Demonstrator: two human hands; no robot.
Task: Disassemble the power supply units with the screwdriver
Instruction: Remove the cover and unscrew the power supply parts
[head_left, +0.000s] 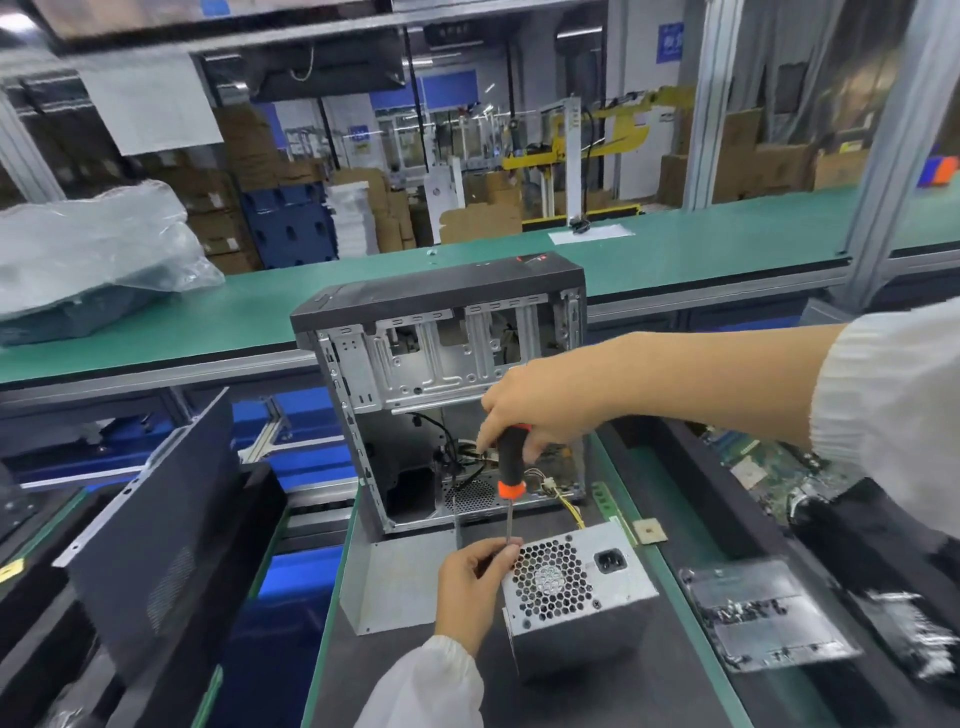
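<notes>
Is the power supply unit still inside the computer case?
No, the power supply unit lies on the mat in front of the open computer case.

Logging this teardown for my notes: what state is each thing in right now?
Power supply unit: out of the case, fan grille up, cover on.
Screwdriver: upright, tip at the unit's corner.
Right hand: grips the handle.
Left hand: pinches the shaft.
Computer case: side open, cables loose inside.
</notes>
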